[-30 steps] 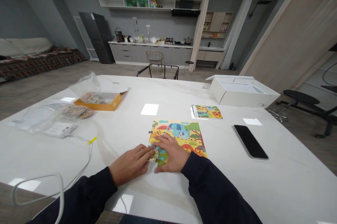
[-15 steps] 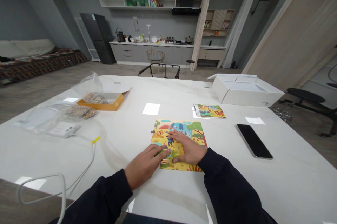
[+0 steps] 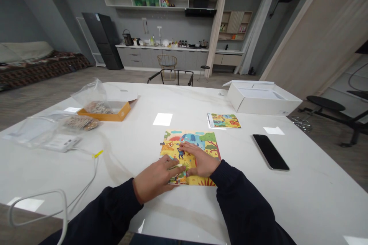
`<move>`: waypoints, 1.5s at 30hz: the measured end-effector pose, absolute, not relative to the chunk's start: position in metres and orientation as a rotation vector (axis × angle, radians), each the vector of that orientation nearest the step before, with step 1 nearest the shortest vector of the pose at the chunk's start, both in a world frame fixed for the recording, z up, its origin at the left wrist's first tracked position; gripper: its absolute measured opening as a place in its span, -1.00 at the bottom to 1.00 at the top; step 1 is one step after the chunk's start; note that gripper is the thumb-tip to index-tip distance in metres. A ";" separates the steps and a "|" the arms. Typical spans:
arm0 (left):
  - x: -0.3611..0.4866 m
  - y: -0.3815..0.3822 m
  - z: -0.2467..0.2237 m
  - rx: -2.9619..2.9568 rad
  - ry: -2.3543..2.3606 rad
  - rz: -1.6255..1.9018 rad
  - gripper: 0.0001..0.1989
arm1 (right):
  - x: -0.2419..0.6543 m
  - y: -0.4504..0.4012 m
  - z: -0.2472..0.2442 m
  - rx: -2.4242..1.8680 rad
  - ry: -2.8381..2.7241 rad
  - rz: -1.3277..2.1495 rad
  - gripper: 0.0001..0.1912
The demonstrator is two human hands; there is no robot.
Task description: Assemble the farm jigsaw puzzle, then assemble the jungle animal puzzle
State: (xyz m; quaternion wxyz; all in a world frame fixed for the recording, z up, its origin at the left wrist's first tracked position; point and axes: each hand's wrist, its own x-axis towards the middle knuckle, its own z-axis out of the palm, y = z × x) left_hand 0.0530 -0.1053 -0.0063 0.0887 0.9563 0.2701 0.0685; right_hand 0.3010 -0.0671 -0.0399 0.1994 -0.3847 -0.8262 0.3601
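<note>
A colourful animal jigsaw puzzle (image 3: 211,137), with a blue elephant at its top, lies flat on the white table. My left hand (image 3: 157,178) rests over its lower left part, fingers spread on the pieces there. Across the middle of the puzzle lies my right hand (image 3: 199,160), palm down with the thumb apart from the fingers. Neither hand grips anything that shows. Beyond the puzzle, slightly right, is a small picture card (image 3: 225,120) with a similar animal scene. Parts of the puzzle are hidden under both hands.
An orange box (image 3: 122,111) and plastic bags of pieces (image 3: 82,122) sit at the left, near a white device (image 3: 61,143) and its cable (image 3: 86,187). A black phone (image 3: 270,152) lies right; an open white box (image 3: 264,103) stands behind it on the table (image 3: 304,191).
The whole view has shifted slightly. At the lower left of the puzzle, a colourful piece now lies flat where my left hand held it tilted before. My right hand stays on the puzzle.
</note>
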 end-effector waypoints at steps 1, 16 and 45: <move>0.054 -0.105 -0.006 2.887 0.793 0.197 -0.48 | 0.301 -0.067 -0.040 -1.070 -2.310 1.007 0.08; 0.062 -0.113 -0.016 2.740 1.066 0.473 -0.65 | 0.299 -0.066 -0.044 -1.081 -2.285 0.996 0.11; 0.112 -0.117 0.005 2.974 0.896 -0.120 -0.42 | 0.350 -0.072 -0.037 -1.272 -2.106 0.957 -0.21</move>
